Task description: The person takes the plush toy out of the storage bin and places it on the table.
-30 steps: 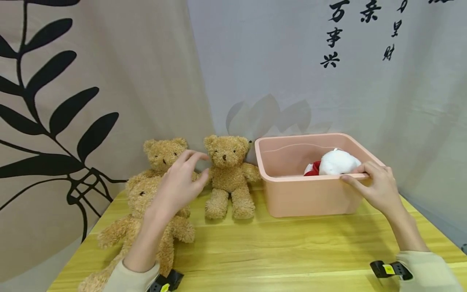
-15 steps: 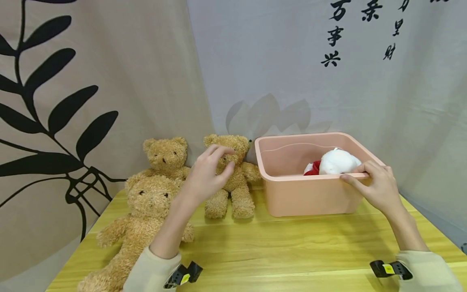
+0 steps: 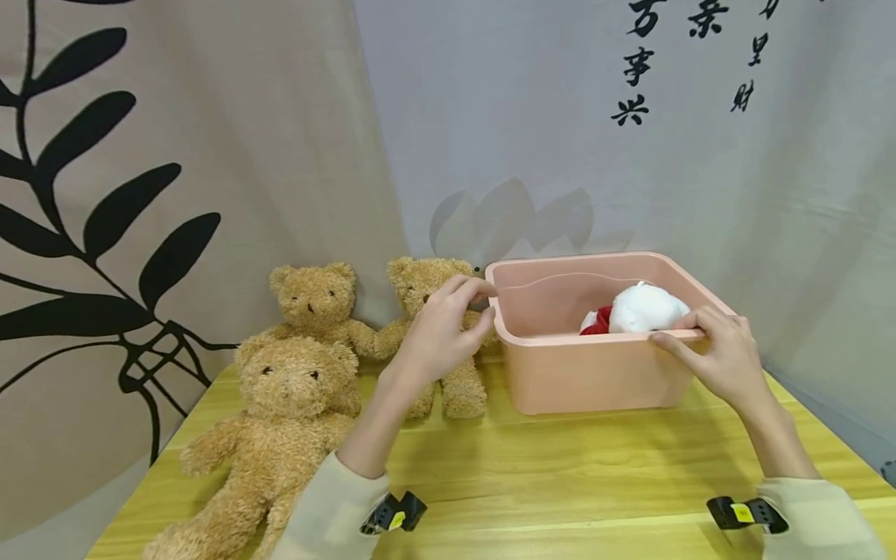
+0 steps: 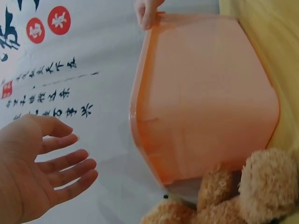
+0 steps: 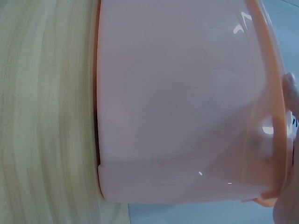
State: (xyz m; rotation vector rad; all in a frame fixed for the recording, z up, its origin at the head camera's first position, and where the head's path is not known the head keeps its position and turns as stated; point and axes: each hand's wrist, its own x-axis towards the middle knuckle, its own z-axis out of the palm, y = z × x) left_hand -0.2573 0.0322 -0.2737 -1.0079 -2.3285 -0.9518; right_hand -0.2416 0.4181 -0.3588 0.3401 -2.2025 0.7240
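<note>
A pink plastic bin (image 3: 595,377) stands on the table, holding a plush toy (image 3: 645,308) with a white head and a bit of red. My right hand (image 3: 724,354) grips the bin's front rim near its right corner, thumb outside. My left hand (image 3: 448,330) is by the bin's left rim, fingers loosely bent. In the left wrist view that hand (image 4: 42,170) shows spread fingers, apart from the bin (image 4: 210,93), with nothing in them. Behind it, partly covered, sits a tan teddy bear (image 3: 462,389).
Two more tan teddy bears are on the left: one sits at the back (image 3: 315,299), the other leans in front of it (image 3: 280,435). A printed curtain (image 3: 280,117) hangs right behind the wooden table (image 3: 560,482).
My left hand has moved right, from in front of the left bears, past the middle bear, to the bin's left rim. My right hand stays on the front rim.
</note>
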